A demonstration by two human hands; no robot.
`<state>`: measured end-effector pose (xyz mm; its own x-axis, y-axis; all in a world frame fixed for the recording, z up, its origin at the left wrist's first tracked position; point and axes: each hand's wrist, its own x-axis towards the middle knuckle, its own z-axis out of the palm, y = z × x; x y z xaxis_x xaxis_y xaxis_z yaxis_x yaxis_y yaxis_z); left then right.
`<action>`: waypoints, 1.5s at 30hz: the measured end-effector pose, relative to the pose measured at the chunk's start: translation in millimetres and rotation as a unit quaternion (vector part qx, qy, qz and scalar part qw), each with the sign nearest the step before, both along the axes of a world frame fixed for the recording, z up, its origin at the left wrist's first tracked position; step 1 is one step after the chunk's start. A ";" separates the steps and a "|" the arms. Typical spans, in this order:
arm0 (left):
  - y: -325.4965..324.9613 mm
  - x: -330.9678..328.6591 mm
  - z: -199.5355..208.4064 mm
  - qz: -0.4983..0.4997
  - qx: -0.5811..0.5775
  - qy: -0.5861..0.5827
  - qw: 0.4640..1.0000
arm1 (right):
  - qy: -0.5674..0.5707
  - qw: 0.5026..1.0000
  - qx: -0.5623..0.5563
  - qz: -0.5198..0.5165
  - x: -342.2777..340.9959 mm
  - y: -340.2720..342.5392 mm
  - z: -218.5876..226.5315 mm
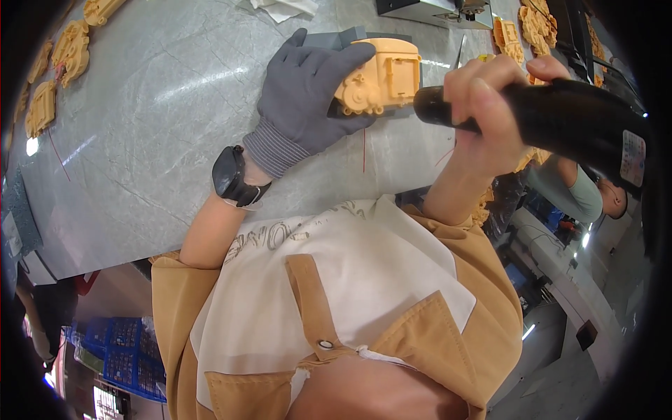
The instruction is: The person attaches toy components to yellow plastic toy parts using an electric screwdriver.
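Note:
My left hand (301, 91), in a grey knitted glove, lies over a pale orange moulded plastic housing (399, 70), its thumb and fingers around the left side. The housing rests on a dark grey block (353, 33) on the table, with a rectangular frame and round gear-like shapes facing up. My bare right hand (490, 105) is wrapped round the barrel of a black hot-air gun (567, 115). Its nozzle points left at the housing's right edge, close to it; whether they touch I cannot tell. The gun's body and handle run off to the right.
More orange housings (72, 52) lie along the table's (161, 175) left edge, and others (537, 28) at the far right. A metal device (434, 10) and a white cloth (283, 8) are at the back. Another person (574, 189) sits to the right. Blue crates (129, 353) stand lower left.

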<state>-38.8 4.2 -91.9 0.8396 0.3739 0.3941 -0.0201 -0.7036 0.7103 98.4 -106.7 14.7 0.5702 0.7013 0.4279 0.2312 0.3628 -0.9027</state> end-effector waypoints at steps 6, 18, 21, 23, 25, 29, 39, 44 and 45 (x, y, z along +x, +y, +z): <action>-2.1 5.8 -0.9 0.003 0.032 -0.036 0.999 | -0.058 0.996 0.049 -0.052 -13.3 -6.3 -6.6; 2.4 7.6 25.2 0.007 -0.077 0.099 0.992 | 0.154 0.953 0.200 -0.167 40.7 -39.3 -4.2; 1.7 18.5 25.9 0.035 -0.302 0.126 0.944 | 0.202 0.933 0.101 -0.281 71.4 -32.9 -22.6; 14.4 15.2 36.8 -0.022 -0.512 0.036 0.858 | 0.229 0.933 0.078 -0.267 72.2 -27.4 -50.0; 18.7 4.7 69.1 0.044 -0.804 -0.108 0.583 | 0.255 0.930 0.097 -0.246 66.4 -23.7 -67.8; 11.7 -19.1 109.1 0.041 -0.840 -0.126 0.526 | 0.167 0.947 0.008 -0.274 74.3 -32.1 -85.9; -9.0 -55.1 114.1 -0.166 -0.892 -0.073 0.415 | 0.023 0.927 -0.164 -0.337 37.8 -90.0 -89.2; -2.9 -77.9 98.7 -0.115 -0.908 -0.084 0.394 | 0.020 0.958 -0.106 -0.267 -12.6 -138.1 -30.2; 0.9 -87.8 92.6 -0.097 -0.903 -0.094 0.407 | 0.078 0.976 -0.132 -0.158 -23.4 -165.7 -28.8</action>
<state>-126.6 5.2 0.7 0.9406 0.1309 -0.3131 -0.1251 0.9914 0.0388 75.0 -272.4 -14.2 0.8192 0.5541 0.1476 0.1465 0.0465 -0.9881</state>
